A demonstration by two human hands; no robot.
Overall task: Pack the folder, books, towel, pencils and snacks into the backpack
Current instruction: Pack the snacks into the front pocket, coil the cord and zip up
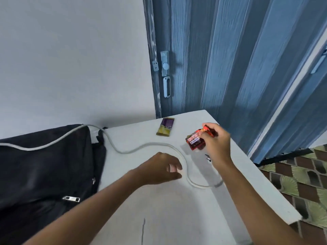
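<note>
- Right hand (216,144): fingers curled round a red snack pack (195,141), pinching its upper edge; pack lifted a little off the table (159,200), lower end hanging toward the surface. White lettering on the pack, blurred, not readable.
- Left hand (163,167): over the table, palm down, fingers loosely curled, grasping nothing. Fingertips just beside the cable (155,145); contact with it cannot be told.
- Landmark: table, white, corner toward the door (230,59).
- Backpack (47,170): dark, lying on the table's left side, against the wall (70,59). One metal zipper pull (71,198) visible on its near face. Whether the main opening is unzipped cannot be told.
- Second snack, purple and yellow bar (165,126): flat on the table near its far edge, apart from the red pack, untouched.
- Cable: grey-white, runs over the top of the backpack, then snakes across the table's middle, passing between the two hands and looping toward the right edge.
- Door: blue, folding, behind the table's far corner, with a pale latch (165,65).
- Patterned floor (300,174) right of the table.
</note>
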